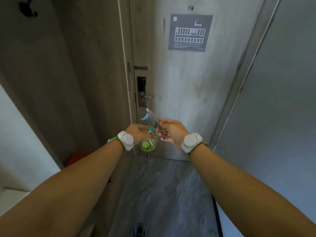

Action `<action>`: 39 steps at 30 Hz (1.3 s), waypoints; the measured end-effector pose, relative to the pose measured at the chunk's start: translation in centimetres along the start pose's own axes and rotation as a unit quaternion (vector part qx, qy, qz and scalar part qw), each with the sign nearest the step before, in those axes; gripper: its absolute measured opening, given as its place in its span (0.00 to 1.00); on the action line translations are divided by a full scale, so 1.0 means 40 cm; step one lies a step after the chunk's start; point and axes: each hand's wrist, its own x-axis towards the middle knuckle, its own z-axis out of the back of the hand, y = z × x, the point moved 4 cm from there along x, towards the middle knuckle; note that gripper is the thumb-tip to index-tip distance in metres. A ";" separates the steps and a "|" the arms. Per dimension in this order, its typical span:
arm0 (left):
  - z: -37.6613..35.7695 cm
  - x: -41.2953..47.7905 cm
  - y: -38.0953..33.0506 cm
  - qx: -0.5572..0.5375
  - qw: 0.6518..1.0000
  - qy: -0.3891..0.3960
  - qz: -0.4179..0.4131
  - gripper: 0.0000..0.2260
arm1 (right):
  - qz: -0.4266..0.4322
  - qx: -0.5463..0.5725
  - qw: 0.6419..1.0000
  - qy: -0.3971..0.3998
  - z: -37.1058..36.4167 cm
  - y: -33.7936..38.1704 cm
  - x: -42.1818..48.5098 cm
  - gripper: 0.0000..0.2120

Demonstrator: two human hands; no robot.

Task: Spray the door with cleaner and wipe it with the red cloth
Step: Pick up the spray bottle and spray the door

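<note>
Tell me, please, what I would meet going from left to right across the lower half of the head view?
First the red cloth low by the left wall → left hand → spray bottle, which that hand holds → right hand, its fingers up by the sprayer head.

My spray bottle (149, 139) is clear yellow-green with a blue trigger. The door (188, 93) is pale grey woodgrain, its sign (189, 32) dark with white lines. The floor (162, 194) is marbled dark grey.
</note>
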 end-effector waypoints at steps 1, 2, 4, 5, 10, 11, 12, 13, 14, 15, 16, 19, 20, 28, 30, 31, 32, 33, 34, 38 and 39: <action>-0.005 0.018 -0.025 -0.004 1.000 0.002 -0.012 0.21 | 0.003 -0.007 1.000 -0.008 0.016 0.018 0.007 0.06; -0.008 0.037 -0.054 -0.007 1.000 0.006 -0.025 0.21 | 0.009 -0.030 0.999 -0.022 0.033 0.040 0.017 0.08; -0.017 0.080 -0.104 -0.012 0.999 0.014 -0.046 0.19 | 0.030 -0.113 0.991 -0.061 0.067 0.084 0.042 0.19; -0.019 0.101 -0.131 -0.016 0.998 0.019 -0.055 0.18 | 0.046 -0.153 0.984 -0.075 0.081 0.109 0.057 0.23; -0.020 0.206 -0.254 -0.007 0.993 0.048 -0.103 0.17 | 0.137 -0.254 0.952 -0.099 0.122 0.246 0.132 0.33; -0.018 0.233 -0.278 -0.006 0.992 0.054 -0.114 0.19 | 0.154 -0.259 0.948 -0.105 0.126 0.276 0.150 0.31; -0.012 0.260 -0.300 -0.006 0.991 0.056 -0.122 0.21 | 0.168 -0.260 0.944 -0.111 0.129 0.305 0.170 0.27; -0.004 0.288 -0.323 -0.007 0.990 0.054 -0.129 0.21 | 0.179 -0.255 0.943 -0.119 0.130 0.335 0.190 0.23; 0.004 0.312 -0.347 -0.007 0.989 0.055 -0.138 0.21 | 0.188 -0.251 0.941 -0.123 0.134 0.361 0.208 0.18; 0.013 0.334 -0.370 -0.007 0.987 0.059 -0.150 0.19 | 0.194 -0.248 0.941 -0.127 0.134 0.387 0.226 0.15; 0.022 0.354 -0.388 -0.008 0.985 0.062 -0.162 0.18 | 0.200 -0.247 0.939 -0.131 0.133 0.406 0.243 0.12; 0.049 0.404 -0.441 -0.027 0.979 0.077 -0.186 0.18 | 0.236 -0.247 0.930 -0.137 0.135 0.455 0.293 0.11; 0.059 0.423 -0.457 -0.032 0.977 0.085 -0.192 0.19 | 0.247 -0.253 0.925 -0.143 0.139 0.472 0.314 0.14; 0.125 0.567 -0.573 -0.028 0.969 0.105 -0.224 0.16 | 0.255 -0.231 0.923 -0.171 0.154 0.594 0.453 0.20; 0.129 0.593 -0.601 -0.030 0.965 0.107 -0.239 0.18 | 0.276 -0.219 0.915 -0.195 0.159 0.624 0.471 0.18; 0.129 0.606 -0.615 -0.033 0.963 0.106 -0.244 0.20 | 0.290 -0.217 0.910 -0.203 0.161 0.640 0.476 0.17; 0.130 0.618 -0.630 -0.037 0.963 0.104 -0.247 0.20 | 0.303 -0.217 0.904 -0.209 0.166 0.656 0.482 0.16; 0.131 0.631 -0.642 -0.041 0.963 0.101 -0.248 0.20 | 0.314 -0.220 0.899 -0.213 0.170 0.671 0.487 0.14; 0.132 0.642 -0.655 -0.042 0.963 0.098 -0.249 0.19 | 0.322 -0.221 0.894 -0.219 0.175 0.686 0.490 0.13; 0.139 0.670 -0.707 -0.048 0.961 0.093 -0.257 0.18 | 0.340 -0.202 0.889 -0.231 0.198 0.742 0.511 0.09; 0.138 0.675 -0.721 -0.048 0.960 0.093 -0.261 0.19 | 0.343 -0.205 0.886 -0.235 0.202 0.755 0.515 0.09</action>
